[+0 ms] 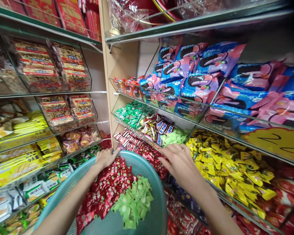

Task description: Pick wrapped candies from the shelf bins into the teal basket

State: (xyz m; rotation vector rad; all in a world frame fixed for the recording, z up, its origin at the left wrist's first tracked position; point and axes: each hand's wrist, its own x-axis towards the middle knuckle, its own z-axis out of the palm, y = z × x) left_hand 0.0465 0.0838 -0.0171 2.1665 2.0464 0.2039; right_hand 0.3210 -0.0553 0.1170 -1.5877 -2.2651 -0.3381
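Teal basket (159, 209) rim gripped by left hand (105, 157); right hand (180, 161) open, palm-down over red candies (149, 151).

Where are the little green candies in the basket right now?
The green candies lie low in the middle of the head view, inside the teal basket, right beside the red candies.

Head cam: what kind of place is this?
Most likely a snack or sweet shop: tiered clear bins of wrapped candies, cookie packs, a handwritten yellow price tag, and a teal basket under both hands.
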